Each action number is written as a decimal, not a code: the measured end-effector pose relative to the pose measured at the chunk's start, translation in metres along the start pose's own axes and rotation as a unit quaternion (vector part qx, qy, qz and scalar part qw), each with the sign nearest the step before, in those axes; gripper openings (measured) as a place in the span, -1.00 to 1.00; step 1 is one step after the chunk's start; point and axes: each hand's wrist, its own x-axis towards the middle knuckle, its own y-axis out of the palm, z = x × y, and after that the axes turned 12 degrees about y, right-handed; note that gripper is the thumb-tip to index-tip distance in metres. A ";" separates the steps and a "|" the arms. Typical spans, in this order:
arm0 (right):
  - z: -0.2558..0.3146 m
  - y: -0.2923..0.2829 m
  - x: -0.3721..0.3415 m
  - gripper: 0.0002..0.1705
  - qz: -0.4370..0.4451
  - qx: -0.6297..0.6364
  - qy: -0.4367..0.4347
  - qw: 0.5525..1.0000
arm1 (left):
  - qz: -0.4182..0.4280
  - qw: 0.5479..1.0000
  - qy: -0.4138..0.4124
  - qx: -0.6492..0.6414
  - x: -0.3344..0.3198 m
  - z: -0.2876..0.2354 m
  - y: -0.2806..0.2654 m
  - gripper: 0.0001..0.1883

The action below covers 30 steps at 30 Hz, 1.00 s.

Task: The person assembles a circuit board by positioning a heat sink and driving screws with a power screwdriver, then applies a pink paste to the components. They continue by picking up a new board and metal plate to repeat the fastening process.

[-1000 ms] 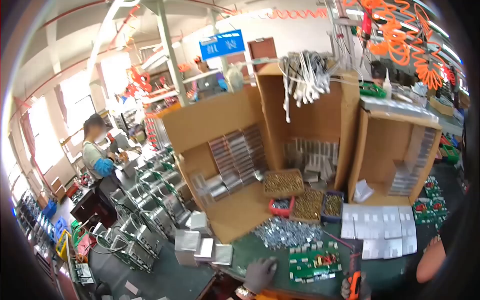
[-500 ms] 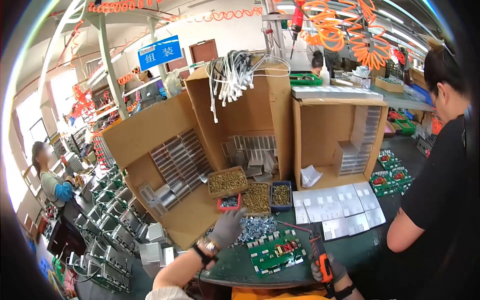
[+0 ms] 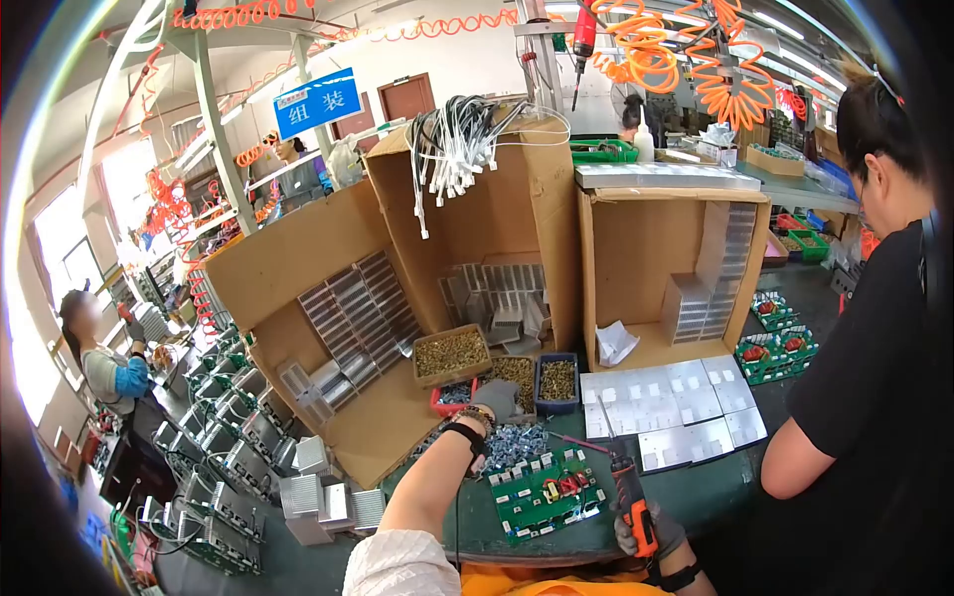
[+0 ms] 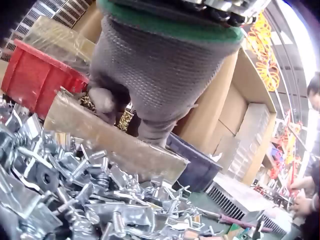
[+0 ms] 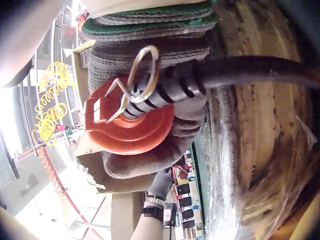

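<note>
Gloved in grey, the left hand reaches into the middle box of brass screws. In the left wrist view that hand has its fingers dipping behind the box's front wall, fingertips partly hidden. The right hand grips an orange and black electric screwdriver, its bit pointing up and away. From the right wrist, the gloved fingers curl round the tool's orange end. A green circuit board lies between the arms, beside a pile of metal clips.
Cardboard boxes with metal parts stand behind. A red bin and a blue bin flank the screws. Flat metal plates lie to the right, near a person in black. Finned heat sinks sit left.
The left hand has moved forward from near the board, over the clips, into the screw box. The right hand still grips the screwdriver. The head view has swung right, then steadied.
</note>
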 end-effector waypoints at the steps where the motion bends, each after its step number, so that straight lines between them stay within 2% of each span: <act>1: -0.001 -0.003 0.000 -0.03 0.002 0.002 0.001 1.000 | 0.022 1.000 0.002 -0.018 0.000 0.001 -0.003 -0.61; 3: -0.003 -0.013 0.001 -0.08 0.047 -0.004 0.000 0.999 | 0.045 0.998 0.002 -0.032 0.000 0.007 0.000 -0.66; 5: -0.003 -0.015 0.001 -0.06 0.055 -0.005 0.000 0.998 | 0.026 1.000 0.013 0.007 0.004 0.014 0.014 -0.75; 7: -0.003 -0.013 0.003 -0.04 0.062 -0.009 -0.001 0.998 | 0.002 1.000 0.010 0.013 -0.004 0.005 0.004 -0.80; 10: -0.001 -0.005 -0.002 -0.10 0.023 0.004 -0.004 1.000 | -0.001 1.000 -0.018 -0.014 -0.009 0.000 0.000 -0.80; 12: 0.002 0.005 -0.004 -0.36 0.089 0.084 0.028 0.992 | -0.085 0.995 -0.049 -0.030 -0.012 0.003 0.005 -0.79; 13: -0.001 0.007 -0.007 -0.36 0.090 0.080 0.029 0.992 | -0.089 0.994 -0.050 -0.030 -0.013 0.003 0.004 -0.79; 15: -0.013 0.008 -0.010 -0.18 0.037 0.109 -0.021 0.993 | -0.152 0.981 -0.084 -0.091 -0.018 0.003 -0.001 -0.84; 16: -0.017 0.005 -0.007 -0.18 0.039 0.109 -0.021 0.993 | -0.152 0.981 -0.085 -0.088 -0.021 0.003 -0.004 -0.84; 18: -0.024 -0.001 -0.002 -0.21 0.128 0.103 0.040 0.986 | -0.224 0.959 -0.080 -0.157 -0.028 0.002 -0.008 -0.83; 19: -0.028 0.000 -0.001 -0.22 0.171 0.100 0.068 0.978 | -0.220 0.960 -0.079 -0.156 -0.029 0.001 -0.009 -0.83; 20: -0.031 0.001 -0.001 -0.22 0.172 0.104 0.065 0.977 | -0.219 0.924 -0.074 -0.305 -0.030 -0.001 -0.010 -0.82; 21: -0.027 0.017 -0.003 -0.26 0.125 0.128 0.091 0.980 | -0.213 0.867 -0.067 -0.446 -0.029 -0.004 -0.013 -0.80; 22: -0.022 0.036 -0.004 -0.30 0.080 0.150 0.116 0.979 | -0.209 0.870 -0.065 -0.443 -0.035 -0.017 -0.023 -0.80; 23: -0.018 0.061 -0.006 -0.30 0.083 0.155 0.112 0.978 | -0.186 0.842 -0.030 -0.505 -0.049 -0.041 -0.040 -0.80; 24: -0.015 0.090 -0.009 -0.33 0.017 0.074 0.055 0.996 | -0.161 0.810 0.003 -0.564 -0.063 -0.063 -0.054 -0.79; 25: -0.011 0.108 -0.010 -0.34 -0.051 -0.007 -0.001 0.999 | -0.155 0.813 0.001 -0.561 -0.075 -0.079 -0.063 -0.79; 27: -0.008 0.106 -0.009 -0.32 -0.072 -0.031 0.007 0.997 | -0.124 0.731 0.032 -0.671 -0.094 -0.103 -0.075 -0.74; 28: -0.006 0.097 -0.007 -0.28 -0.085 -0.101 0.050 0.990 | -0.122 0.731 0.030 -0.670 -0.101 -0.109 -0.078 -0.74; 29: -0.006 0.092 -0.006 -0.23 -0.098 -0.170 0.093 0.976 | -0.118 0.691 0.010 -0.713 -0.107 -0.115 -0.079 -0.72; 30: -0.006 0.096 -0.006 -0.23 -0.100 -0.167 0.094 0.976 | -0.113 0.647 -0.009 -0.754 -0.110 -0.118 -0.077 -0.71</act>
